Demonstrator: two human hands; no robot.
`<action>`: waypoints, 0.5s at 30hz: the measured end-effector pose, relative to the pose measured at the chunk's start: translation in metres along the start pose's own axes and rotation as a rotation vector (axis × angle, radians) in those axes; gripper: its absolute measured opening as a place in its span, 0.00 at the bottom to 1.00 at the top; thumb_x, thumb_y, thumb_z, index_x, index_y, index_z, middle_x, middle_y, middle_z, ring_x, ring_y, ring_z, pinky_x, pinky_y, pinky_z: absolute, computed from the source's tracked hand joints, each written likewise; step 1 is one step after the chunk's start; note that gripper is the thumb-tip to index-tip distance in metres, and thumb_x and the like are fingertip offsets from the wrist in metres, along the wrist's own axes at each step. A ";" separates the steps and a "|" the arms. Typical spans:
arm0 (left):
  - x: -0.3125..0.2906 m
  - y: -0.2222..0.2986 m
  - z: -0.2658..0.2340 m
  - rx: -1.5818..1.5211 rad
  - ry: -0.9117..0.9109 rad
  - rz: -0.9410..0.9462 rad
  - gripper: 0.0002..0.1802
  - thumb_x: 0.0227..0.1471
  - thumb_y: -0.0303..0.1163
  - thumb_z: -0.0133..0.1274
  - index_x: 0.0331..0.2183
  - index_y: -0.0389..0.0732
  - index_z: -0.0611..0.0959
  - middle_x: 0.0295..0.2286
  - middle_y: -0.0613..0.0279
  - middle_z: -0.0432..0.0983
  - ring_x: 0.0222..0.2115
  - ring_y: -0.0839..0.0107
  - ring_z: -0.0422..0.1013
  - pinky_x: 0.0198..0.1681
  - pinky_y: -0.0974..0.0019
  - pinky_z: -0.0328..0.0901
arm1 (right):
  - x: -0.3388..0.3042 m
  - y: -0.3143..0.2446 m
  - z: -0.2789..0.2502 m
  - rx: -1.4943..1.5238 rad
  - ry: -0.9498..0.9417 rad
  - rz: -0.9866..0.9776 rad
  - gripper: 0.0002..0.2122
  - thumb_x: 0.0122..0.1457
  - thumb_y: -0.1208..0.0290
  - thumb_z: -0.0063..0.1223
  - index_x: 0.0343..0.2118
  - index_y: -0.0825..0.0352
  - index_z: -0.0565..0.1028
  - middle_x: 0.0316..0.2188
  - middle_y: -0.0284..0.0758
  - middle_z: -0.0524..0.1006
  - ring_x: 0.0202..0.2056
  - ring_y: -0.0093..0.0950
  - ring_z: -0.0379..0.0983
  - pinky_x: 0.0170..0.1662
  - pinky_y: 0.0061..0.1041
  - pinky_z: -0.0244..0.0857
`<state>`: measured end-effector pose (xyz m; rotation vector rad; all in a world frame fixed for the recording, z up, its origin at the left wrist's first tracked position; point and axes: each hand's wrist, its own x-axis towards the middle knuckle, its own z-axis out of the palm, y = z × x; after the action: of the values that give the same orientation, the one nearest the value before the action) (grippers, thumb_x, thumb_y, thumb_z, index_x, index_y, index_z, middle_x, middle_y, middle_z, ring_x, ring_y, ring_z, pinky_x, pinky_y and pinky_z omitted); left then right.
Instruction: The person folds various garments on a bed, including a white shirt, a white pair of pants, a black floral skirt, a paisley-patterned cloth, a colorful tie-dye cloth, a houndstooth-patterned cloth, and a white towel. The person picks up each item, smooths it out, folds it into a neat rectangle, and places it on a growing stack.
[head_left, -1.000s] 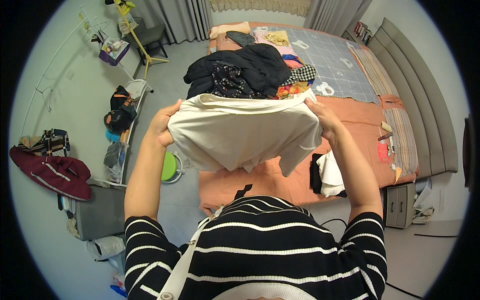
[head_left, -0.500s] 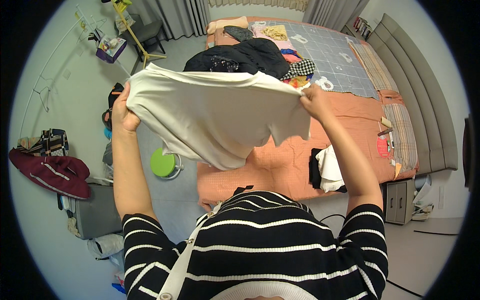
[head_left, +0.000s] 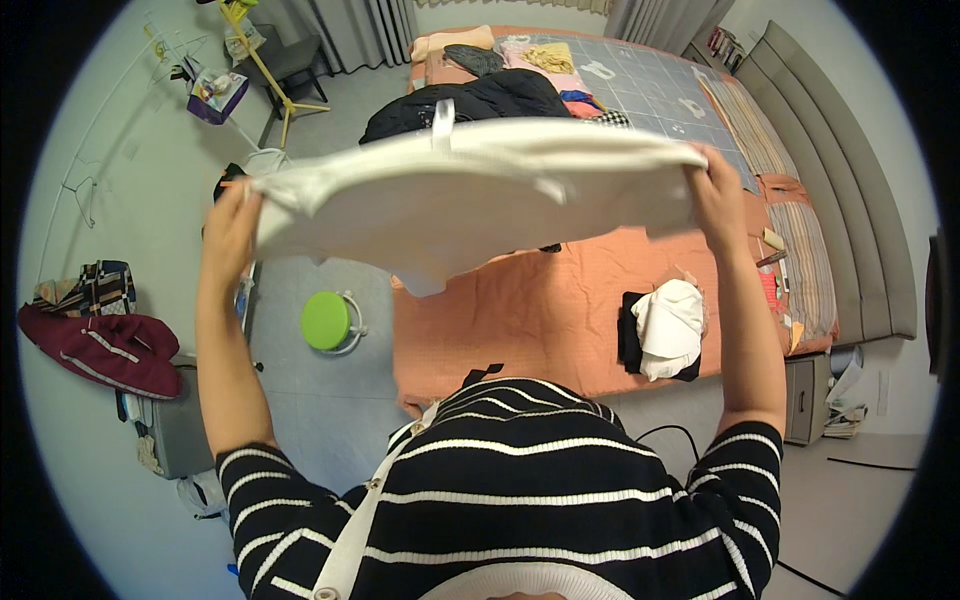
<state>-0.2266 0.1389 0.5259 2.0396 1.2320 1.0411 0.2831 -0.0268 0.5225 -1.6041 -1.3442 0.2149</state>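
Note:
A white garment, its shape like a short-sleeved top (head_left: pixel 470 200), is stretched in the air between my two hands and blurred by motion. My left hand (head_left: pixel 234 222) grips its left end, and my right hand (head_left: pixel 718 195) grips the right end. Both arms reach forward and apart. Below the cloth lies the orange bedspread (head_left: pixel 520 330). On it, near my right forearm, sits a small stack of folded clothes, a white garment (head_left: pixel 670 325) on top of black cloth (head_left: pixel 629 335).
Behind the garment a black puffy jacket (head_left: pixel 480 100) and other clothes are heaped on the bed. A green round stool (head_left: pixel 326 320) stands on the floor at left. A maroon bag-like item (head_left: pixel 105 350) lies beyond it. The grey headboard (head_left: pixel 830 180) borders the bed at right.
Both hands have spread wider apart, and the white garment is pulled straighter, its lower edge swung up and away from me. The folded stack at right is more exposed.

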 end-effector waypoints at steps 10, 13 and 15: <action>-0.108 -0.038 -0.028 -0.646 -0.618 -0.237 0.18 0.47 0.39 0.56 0.31 0.32 0.77 0.26 0.60 0.74 0.25 0.75 0.70 0.28 0.72 0.63 | -0.118 0.012 -0.092 0.420 -0.711 0.478 0.09 0.57 0.71 0.48 0.34 0.71 0.75 0.30 0.28 0.75 0.32 0.18 0.68 0.38 0.18 0.61; -0.077 -0.026 0.010 -0.733 -0.459 -0.367 0.18 0.51 0.39 0.53 0.36 0.33 0.75 0.30 0.59 0.75 0.29 0.72 0.72 0.33 0.70 0.66 | -0.100 0.025 -0.070 0.407 -0.480 0.529 0.12 0.60 0.66 0.47 0.38 0.71 0.74 0.34 0.30 0.76 0.34 0.19 0.70 0.41 0.19 0.63; -0.040 -0.005 0.067 -0.821 -0.386 -0.628 0.18 0.55 0.39 0.49 0.40 0.33 0.74 0.34 0.58 0.75 0.33 0.71 0.73 0.37 0.67 0.68 | -0.078 0.050 -0.035 0.668 -0.350 0.723 0.15 0.61 0.64 0.45 0.43 0.70 0.72 0.38 0.34 0.76 0.38 0.24 0.73 0.44 0.24 0.66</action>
<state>-0.1849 0.1021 0.4717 1.0468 0.9163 0.6373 0.3095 -0.1052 0.4680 -1.4217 -0.7367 1.2851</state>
